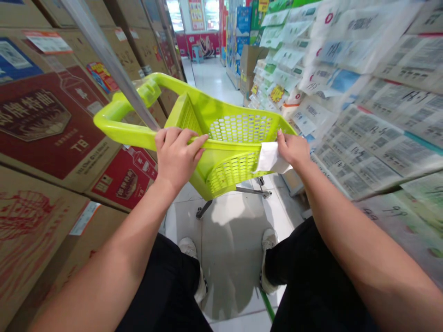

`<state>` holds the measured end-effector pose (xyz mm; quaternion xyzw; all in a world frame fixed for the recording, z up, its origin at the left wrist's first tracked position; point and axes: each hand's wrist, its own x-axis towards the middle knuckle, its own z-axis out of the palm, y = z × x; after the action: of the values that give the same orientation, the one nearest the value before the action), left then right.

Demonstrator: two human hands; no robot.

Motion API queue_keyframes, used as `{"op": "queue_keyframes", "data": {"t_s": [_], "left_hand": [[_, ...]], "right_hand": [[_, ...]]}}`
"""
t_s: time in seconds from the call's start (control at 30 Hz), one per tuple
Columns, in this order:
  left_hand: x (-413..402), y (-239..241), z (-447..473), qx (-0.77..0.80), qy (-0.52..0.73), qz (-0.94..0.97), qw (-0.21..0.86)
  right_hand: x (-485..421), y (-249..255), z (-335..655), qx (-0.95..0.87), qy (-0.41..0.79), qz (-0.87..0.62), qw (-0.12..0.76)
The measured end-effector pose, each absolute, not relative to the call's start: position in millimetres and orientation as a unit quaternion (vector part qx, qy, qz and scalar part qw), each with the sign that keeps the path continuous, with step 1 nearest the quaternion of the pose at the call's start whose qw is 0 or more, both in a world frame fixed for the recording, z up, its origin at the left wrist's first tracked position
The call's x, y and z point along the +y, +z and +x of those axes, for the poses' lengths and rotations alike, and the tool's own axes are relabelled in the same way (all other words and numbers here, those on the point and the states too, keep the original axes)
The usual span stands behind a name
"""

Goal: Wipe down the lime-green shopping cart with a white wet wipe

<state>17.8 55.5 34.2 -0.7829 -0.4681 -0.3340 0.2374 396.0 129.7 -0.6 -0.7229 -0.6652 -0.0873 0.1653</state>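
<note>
A lime-green wheeled shopping basket (238, 152) with perforated sides stands tilted in front of my legs. My left hand (178, 152) is closed over its near rim, close to the grey metal pole (114, 60) that rises through the handle loop (121, 131). At the right end of the same rim, my right hand (292, 147) pinches a white cloth (272, 157), perhaps a tissue, which drapes over the edge and hangs down outside. The part of the cloth under my fingers is hidden. No goods show in the visible part of the basket.
Stacked cardboard cartons (41, 115) wall the left side. Piled paper packs with handwritten prices (374, 138) line the right. An open carton (251, 64) stands farther along the tiled aisle (214, 78). My white shoes (269, 258) are on the floor behind the basket's caster wheels (266, 193).
</note>
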Motion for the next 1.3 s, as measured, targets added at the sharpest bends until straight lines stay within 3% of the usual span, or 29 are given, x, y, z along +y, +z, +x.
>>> {"op": "queue_keyframes", "data": {"t_s": [0.13,0.4,0.57,0.8,0.97,1.3], "left_hand": [[53.2,31.2,29.2,-0.464,-0.351,-0.771,0.26],[42.6,36.8,54.0,-0.477,-0.366,-0.757,0.256],[43.1,40.8,41.4,-0.489,-0.34,-0.768,0.236],[55.4,39.0,13.9,-0.475,-0.32,-0.779,0.256],[54.4,37.3,21.8,-0.481,-0.342,-0.769,0.245],[41.9,41.3,47.7,-0.471,-0.335,-0.783,0.23]], "right_hand": [[126.8,-1.8,376.7,-0.688,-0.11,-0.688,0.202],[85.1,7.7,241.6,-0.803,-0.11,-0.484,0.329],[89.7,15.9,250.4,-0.836,-0.11,-0.472,0.258],[118.7,15.3,352.3,-0.741,-0.073,-0.656,0.121],[117.5,4.4,370.0,-0.753,-0.094,-0.631,0.16],[91.2,4.2,249.1,-0.82,-0.134,-0.488,0.268]]}}
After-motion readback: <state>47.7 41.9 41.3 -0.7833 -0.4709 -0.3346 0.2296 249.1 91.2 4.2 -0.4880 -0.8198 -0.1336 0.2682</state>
